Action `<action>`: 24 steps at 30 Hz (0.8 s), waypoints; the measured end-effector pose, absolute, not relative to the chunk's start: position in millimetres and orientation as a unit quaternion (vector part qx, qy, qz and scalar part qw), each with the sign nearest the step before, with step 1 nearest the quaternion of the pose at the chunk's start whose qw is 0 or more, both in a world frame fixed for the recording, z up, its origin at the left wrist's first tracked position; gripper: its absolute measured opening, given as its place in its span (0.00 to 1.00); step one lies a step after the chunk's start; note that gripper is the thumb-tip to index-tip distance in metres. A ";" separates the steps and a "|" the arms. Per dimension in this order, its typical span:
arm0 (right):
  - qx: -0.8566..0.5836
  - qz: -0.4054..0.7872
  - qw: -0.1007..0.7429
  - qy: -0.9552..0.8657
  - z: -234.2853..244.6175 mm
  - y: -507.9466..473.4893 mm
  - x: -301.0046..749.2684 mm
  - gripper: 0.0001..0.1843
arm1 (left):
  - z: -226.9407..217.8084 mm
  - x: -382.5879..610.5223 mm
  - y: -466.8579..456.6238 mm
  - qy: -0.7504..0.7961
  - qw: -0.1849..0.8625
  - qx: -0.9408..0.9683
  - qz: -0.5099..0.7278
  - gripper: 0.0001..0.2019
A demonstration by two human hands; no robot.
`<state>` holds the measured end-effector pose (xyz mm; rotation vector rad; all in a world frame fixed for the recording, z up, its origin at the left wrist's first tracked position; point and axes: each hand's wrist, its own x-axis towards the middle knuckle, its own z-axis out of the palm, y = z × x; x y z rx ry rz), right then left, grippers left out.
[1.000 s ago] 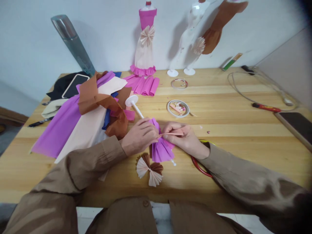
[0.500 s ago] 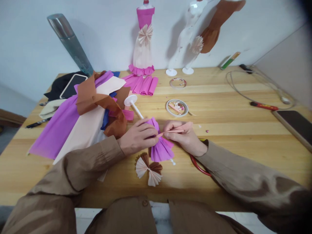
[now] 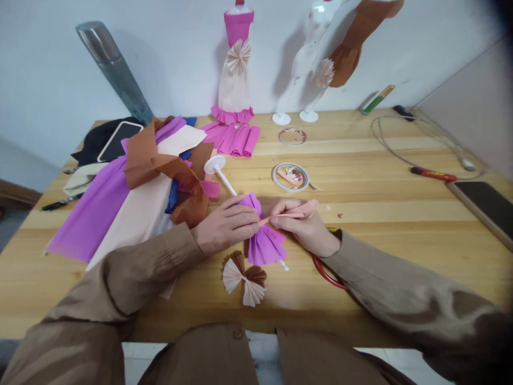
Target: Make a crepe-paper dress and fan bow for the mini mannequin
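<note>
A purple crepe-paper dress (image 3: 267, 247) with a flared, pleated skirt lies on the table, on a small form whose white stand (image 3: 216, 165) points to the far left. My left hand (image 3: 229, 226) is closed over the dress's left side, fingers together at its waist; its fingertips are partly hidden. Between finger and thumb, my right hand (image 3: 301, 224) pinches a folded peach paper strip (image 3: 294, 213). The strip's thin end crosses the waist and reaches my left fingertips. Just below the skirt lies a pleated brown-and-cream paper bow (image 3: 244, 279).
Crumpled paper sheets (image 3: 148, 160) are heaped at left near a flask (image 3: 116, 72). A dressed mini mannequin (image 3: 239, 69) stands at the back. Tape rolls (image 3: 290, 177) lie mid-table. Red-handled scissors (image 3: 328, 275) sit partly under my right wrist. A phone (image 3: 484, 206) is at right.
Hardly anything differs. My left fingers lie slightly flatter over the dress, and the peach strip has shifted very slightly in my right hand.
</note>
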<state>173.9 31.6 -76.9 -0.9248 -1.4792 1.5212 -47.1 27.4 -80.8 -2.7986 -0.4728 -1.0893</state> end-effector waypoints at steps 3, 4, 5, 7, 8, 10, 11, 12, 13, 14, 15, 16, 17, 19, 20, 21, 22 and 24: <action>-0.365 0.603 0.399 -0.586 -77.6 31.7 174.5 0.10 | -80.0 -49.0 27.4 -0.155 0.050 -0.923 -0.349 0.11; -0.365 0.604 0.400 -0.585 -78.0 31.8 174.5 0.10 | -79.5 -49.4 27.4 -0.155 0.054 -0.924 -0.346 0.11; -0.365 0.604 0.402 -0.584 -78.4 31.8 174.5 0.10 | -79.0 -49.7 27.4 -0.154 0.057 -0.925 -0.343 0.11; -0.364 0.607 0.405 -0.579 -79.4 31.9 174.4 0.10 | -78.4 -49.9 27.3 -0.153 0.062 -0.926 -0.339 0.11; -0.363 0.609 0.406 -0.576 -79.7 31.8 174.3 0.10 | -78.3 -49.9 27.2 -0.151 0.063 -0.927 -0.337 0.10; -0.362 0.611 0.406 -0.575 -80.0 31.7 174.0 0.10 | -78.6 -49.6 26.9 -0.149 0.057 -0.928 -0.337 0.10; -0.361 0.611 0.406 -0.576 -79.7 31.6 173.9 0.10 | -78.9 -49.4 26.6 -0.148 0.054 -0.928 -0.337 0.09; -0.360 0.610 0.406 -0.578 -79.2 31.5 173.8 0.10 | -79.3 -49.1 26.3 -0.149 0.053 -0.928 -0.339 0.09; -0.360 0.606 0.405 -0.582 -78.6 31.5 173.6 0.10 | -79.7 -48.9 26.0 -0.151 0.052 -0.927 -0.339 0.09; -0.362 0.600 0.405 -0.588 -77.8 31.6 173.5 0.09 | -80.0 -48.7 25.7 -0.154 0.052 -0.927 -0.339 0.09; -0.365 0.591 0.406 -0.594 -77.1 31.7 173.2 0.09 | -80.2 -48.5 25.4 -0.156 0.053 -0.927 -0.338 0.09; -0.368 0.579 0.408 -0.602 -76.5 31.9 172.9 0.08 | -80.3 -48.3 25.1 -0.159 0.054 -0.927 -0.336 0.09; -0.373 0.566 0.410 -0.611 -76.3 32.3 172.5 0.08 | -80.2 -48.1 24.8 -0.160 0.054 -0.927 -0.335 0.09; -0.384 0.540 0.417 -0.622 -76.7 32.9 171.6 0.06 | -79.8 -47.6 24.2 -0.163 0.058 -0.927 -0.332 0.09; -0.391 0.530 0.419 -0.624 -77.3 33.1 171.1 0.06 | -79.5 -47.4 24.0 -0.165 0.061 -0.927 -0.332 0.08; -0.399 0.521 0.420 -0.627 -78.0 33.2 170.7 0.06 | -79.3 -47.1 23.8 -0.168 0.065 -0.926 -0.332 0.08; -0.407 0.511 0.421 -0.629 -78.8 33.1 170.6 0.05 | -79.2 -46.8 23.7 -0.171 0.067 -0.925 -0.331 0.08; -0.420 0.490 0.424 -0.635 -80.1 32.3 171.3 0.04 | -79.5 -46.3 23.8 -0.172 0.069 -0.924 -0.333 0.08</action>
